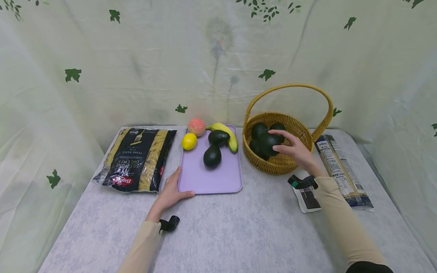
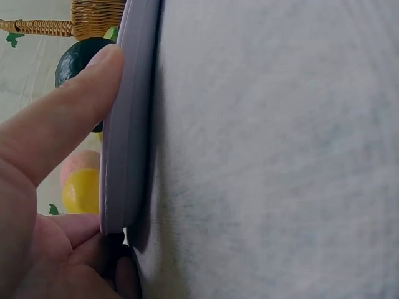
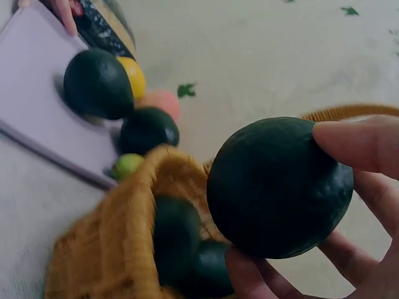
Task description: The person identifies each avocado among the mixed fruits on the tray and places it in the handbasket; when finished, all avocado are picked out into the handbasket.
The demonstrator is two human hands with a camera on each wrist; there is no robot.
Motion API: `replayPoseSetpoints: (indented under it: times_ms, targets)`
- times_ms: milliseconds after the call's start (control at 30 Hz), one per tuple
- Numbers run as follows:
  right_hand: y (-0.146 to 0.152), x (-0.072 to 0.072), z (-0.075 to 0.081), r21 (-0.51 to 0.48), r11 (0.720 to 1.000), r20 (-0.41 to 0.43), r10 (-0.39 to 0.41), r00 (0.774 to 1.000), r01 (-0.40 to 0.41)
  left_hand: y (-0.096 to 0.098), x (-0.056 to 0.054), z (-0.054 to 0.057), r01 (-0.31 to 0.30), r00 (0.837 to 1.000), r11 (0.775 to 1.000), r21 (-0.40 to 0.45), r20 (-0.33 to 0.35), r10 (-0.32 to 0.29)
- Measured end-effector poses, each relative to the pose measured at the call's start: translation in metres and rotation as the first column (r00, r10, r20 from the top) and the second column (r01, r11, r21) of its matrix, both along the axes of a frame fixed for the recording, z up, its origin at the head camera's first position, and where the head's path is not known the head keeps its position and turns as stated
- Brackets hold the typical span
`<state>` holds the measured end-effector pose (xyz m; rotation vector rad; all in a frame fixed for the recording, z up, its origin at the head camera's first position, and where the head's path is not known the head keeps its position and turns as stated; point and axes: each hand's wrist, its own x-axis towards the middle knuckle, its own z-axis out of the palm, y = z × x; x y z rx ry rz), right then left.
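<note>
My right hand [image 1: 295,149] holds a dark green avocado [image 3: 277,187] between thumb and fingertips, over the wicker basket [image 1: 278,168]. Below it, several more avocados [image 3: 174,240] lie inside the basket, partly hidden by the held one in the head view. At the near left corner of the lilac tray [image 1: 218,182], my left hand [image 1: 172,192] grips the edge, thumb along the front rim and fingers at the left side. On the tray are two avocados [image 1: 212,156], a banana [image 1: 233,140], a yellow lemon [image 1: 189,141] and a pinkish peach-like fruit [image 1: 196,126].
Left of the tray lies a big bag of penne pasta [image 1: 136,159]. A long printed packet [image 1: 343,170] lies to the basket's right, with a smaller white and black packet [image 1: 307,199] partly under my right wrist. The basket's tall handle [image 1: 290,86] arches upward. A leaf-print curtain [image 1: 153,57] hangs behind.
</note>
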<state>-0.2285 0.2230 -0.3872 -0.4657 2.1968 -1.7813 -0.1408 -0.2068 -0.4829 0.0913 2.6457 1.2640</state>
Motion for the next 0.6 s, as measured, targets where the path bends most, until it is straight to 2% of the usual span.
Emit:
replayPoseSetpoints:
  times_ms: [333,467,600]
  targets:
    - [0.048,0.0,-0.005,0.151,0.982,-0.004,-0.116,0.993,0.115,0.0,0.001,0.0,0.003,1.0,1.0,0.0,0.003,-0.003]
    - [0.055,-0.002,-0.007,0.198,0.975,-0.003,-0.105,0.994,0.104,0.0,0.0,0.0,0.004,1.0,1.0,-0.005,0.005,-0.004]
    - [0.055,-0.004,-0.007,0.232,0.971,0.007,-0.055,0.998,0.052,0.0,-0.001,0.0,0.005,1.0,1.0,-0.013,0.009,-0.005]
